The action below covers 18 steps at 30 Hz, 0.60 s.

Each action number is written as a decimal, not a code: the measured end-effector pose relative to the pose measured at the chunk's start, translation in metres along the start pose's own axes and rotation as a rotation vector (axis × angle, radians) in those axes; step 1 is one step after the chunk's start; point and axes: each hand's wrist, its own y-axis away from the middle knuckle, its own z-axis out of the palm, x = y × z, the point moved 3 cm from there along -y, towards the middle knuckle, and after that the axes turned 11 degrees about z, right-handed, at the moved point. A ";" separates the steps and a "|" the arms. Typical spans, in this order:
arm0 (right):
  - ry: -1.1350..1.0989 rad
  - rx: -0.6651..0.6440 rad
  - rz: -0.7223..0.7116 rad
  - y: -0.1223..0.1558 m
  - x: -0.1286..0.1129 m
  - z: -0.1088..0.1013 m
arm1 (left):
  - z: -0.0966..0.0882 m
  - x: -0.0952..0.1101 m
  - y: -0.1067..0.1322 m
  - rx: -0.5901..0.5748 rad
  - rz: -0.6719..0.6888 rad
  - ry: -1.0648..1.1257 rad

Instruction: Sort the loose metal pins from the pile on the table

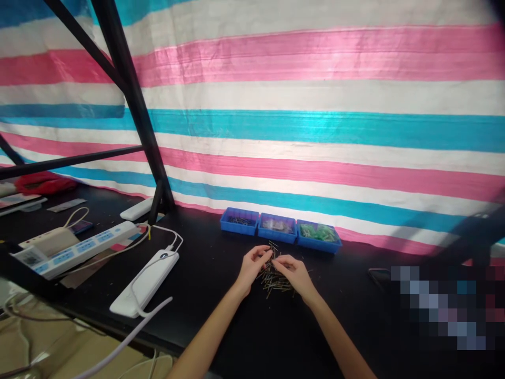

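Both hands meet above a loose pile of long, thin metal screws (278, 284) on the black table. The fingers of my left hand (252, 266) are pinched together at the pile's far left edge, and a few screws stick up past the fingertips. My right hand (294, 271) is closed in a pinch close beside it, over the pile; what sits between its fingertips is too small to make out. Just beyond the hands stand a blue bin of dark screws (239, 229), a blue bin of pale, clear pieces (277, 238) and a blue bin of green and whitish pieces (319, 247).
Left on the black table (197, 284) lie a white power bank (148, 281) with cables and a long power strip (87, 246). A black metal frame (138, 110) rises there. Striped sheeting (315, 131) hangs behind. A dark, partly blurred object (381, 273) lies right.
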 end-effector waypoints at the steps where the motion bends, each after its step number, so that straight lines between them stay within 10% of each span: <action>1: 0.014 0.009 -0.003 0.000 -0.001 -0.001 | -0.002 0.001 -0.001 0.015 0.002 0.005; 18: 0.215 0.148 -0.111 -0.020 -0.033 0.008 | -0.043 0.001 -0.016 0.270 0.088 -0.015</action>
